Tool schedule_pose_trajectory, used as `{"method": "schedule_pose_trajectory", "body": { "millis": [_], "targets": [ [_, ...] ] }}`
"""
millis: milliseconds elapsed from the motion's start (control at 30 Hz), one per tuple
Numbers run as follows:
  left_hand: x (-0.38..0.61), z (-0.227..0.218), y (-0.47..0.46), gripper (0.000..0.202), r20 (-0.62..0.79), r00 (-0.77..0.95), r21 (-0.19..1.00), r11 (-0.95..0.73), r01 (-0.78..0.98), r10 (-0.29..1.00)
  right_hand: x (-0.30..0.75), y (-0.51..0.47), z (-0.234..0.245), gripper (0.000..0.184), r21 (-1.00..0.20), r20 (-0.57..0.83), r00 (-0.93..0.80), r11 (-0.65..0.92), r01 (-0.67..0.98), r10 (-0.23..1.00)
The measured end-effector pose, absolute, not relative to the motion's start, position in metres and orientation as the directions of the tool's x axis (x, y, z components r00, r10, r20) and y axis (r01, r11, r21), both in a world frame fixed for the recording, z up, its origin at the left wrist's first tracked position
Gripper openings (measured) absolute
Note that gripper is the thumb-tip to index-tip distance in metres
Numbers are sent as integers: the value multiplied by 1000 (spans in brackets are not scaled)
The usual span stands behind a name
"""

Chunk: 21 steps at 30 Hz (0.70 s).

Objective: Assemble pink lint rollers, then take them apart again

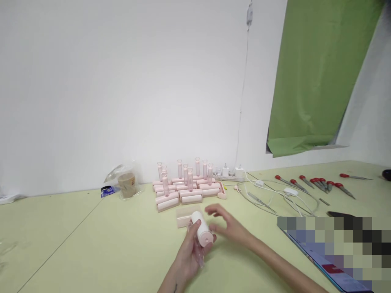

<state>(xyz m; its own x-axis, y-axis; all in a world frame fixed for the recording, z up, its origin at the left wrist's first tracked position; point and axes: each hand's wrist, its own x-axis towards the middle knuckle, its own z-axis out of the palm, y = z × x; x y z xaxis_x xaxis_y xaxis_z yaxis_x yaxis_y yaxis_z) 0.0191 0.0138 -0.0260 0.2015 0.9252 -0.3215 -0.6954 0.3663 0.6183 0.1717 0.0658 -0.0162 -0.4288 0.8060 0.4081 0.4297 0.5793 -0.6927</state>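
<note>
My left hand (190, 253) is closed round a lint roller (201, 228), a white roll with a pale pink end cap facing me. Clear pink plastic, perhaps its handle, shows beneath the roll, partly hidden by the palm. To the right of the roll, my right hand (227, 226) has its fingers apart and curved, with nothing in them. Just behind the roll a translucent plastic cover (182, 217) lies on the table. Farther back, several pink lint rollers (192, 198) stand in rows with clear handles pointing up.
A cup in a clear bag (127, 185) stands at the back left. White cables (291, 199) and a power strip (229, 178) lie right of the rollers. Several red-handled tools (324, 184) are scattered farther right. A flat, partly pixelated object (324, 260) covers the front right.
</note>
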Motion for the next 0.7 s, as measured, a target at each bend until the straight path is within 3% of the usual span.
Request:
{"method": "schedule_pose_trajectory", "body": {
  "millis": [67,200,333,600,700],
  "targets": [
    [20,-24,12,40,-337,195,640,376,-670,921,183,100,-21,31,-666,438,-154,435,606,885],
    [21,-25,10,42,-322,171,696,355,-624,931,211,159,-37,38,-634,373,26,234,737,928],
    [20,-25,10,47,-286,182,726,337,-600,941,236,165,-52,23,-572,329,17,185,799,944],
    [20,-19,5,57,-260,222,761,341,-553,940,254,141,-55,39,-509,315,-76,236,828,946],
    [20,-21,6,60,-254,221,776,335,-535,941,249,138,-57,35,-499,309,-131,278,821,942]
  ]
}}
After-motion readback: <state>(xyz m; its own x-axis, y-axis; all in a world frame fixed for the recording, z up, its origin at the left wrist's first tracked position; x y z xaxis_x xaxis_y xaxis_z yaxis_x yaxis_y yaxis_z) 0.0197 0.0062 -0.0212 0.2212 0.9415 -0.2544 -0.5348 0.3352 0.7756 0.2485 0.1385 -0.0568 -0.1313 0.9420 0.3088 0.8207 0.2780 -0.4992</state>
